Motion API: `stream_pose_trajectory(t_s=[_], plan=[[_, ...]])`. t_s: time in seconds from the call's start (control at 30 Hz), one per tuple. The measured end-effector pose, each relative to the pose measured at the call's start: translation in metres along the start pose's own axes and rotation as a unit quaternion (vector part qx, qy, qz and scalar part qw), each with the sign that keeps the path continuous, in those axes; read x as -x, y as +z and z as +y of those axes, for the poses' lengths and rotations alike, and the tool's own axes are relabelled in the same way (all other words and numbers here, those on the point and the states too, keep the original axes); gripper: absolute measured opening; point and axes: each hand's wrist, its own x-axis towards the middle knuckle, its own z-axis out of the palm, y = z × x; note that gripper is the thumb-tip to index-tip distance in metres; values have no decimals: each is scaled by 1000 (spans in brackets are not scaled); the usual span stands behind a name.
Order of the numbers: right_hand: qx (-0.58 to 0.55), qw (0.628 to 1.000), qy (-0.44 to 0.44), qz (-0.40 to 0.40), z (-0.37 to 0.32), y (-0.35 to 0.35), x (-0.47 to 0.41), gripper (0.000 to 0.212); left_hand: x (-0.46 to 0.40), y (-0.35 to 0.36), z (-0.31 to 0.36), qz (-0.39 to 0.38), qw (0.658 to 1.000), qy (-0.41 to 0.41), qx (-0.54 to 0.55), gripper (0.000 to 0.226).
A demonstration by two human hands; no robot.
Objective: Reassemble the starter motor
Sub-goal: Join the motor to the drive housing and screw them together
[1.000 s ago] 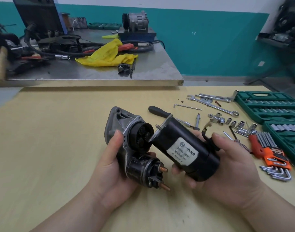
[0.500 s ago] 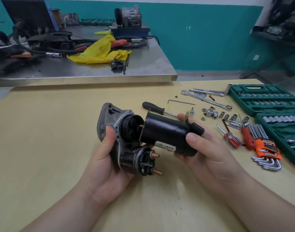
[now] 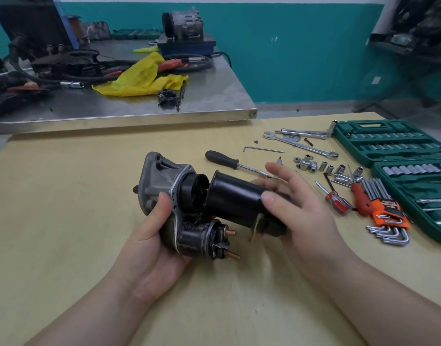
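Black and cylindrical, the motor body (image 3: 235,202) sits at the centre of the frame, tilted, its open end against the black gear end of the grey drive housing (image 3: 164,181). The left hand (image 3: 149,243) grips the housing and the solenoid (image 3: 202,239) from below, thumb on the flange. The right hand (image 3: 297,208) holds the motor body, thumb on top, fingers behind. Sockets (image 3: 324,167), a screwdriver (image 3: 229,163) and hex keys (image 3: 387,216) lie on the wooden table (image 3: 64,208) at right.

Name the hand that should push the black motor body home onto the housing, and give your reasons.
Right. The right hand already grips the black motor body, which sits tilted at the housing opening. The left hand grips the housing and solenoid, steadying them.
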Motion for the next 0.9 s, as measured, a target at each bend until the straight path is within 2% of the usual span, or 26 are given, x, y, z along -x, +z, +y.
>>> stream_pose_trajectory(t_s=[0.1,0.2,0.27,0.37,0.47,0.57,0.7,0.9], plan=[[73,993,-93,-11,-1,-1,6,66,-1,0,1,-7,1000,-6,9,90],[67,991,-114,-2,-1,2,7,69,-2,-1,0,-12,1000,-2,19,88],[57,994,-96,8,-1,4,7,73,-2,-1,1,-18,1000,0,22,84],[10,1000,-24,14,2,7,5,81,-2,-2,1,-28,999,0,29,81],[11,999,41,-2,2,7,4,86,-1,-3,1,-29,999,3,28,81],[33,997,64,-34,-3,5,5,74,1,-3,2,-24,1000,-3,17,80],[104,995,-8,-4,-8,5,9,53,0,-1,1,-13,1000,-8,8,85],[125,990,-60,22,-11,7,12,48,-3,0,1,-13,1000,-19,19,86]])
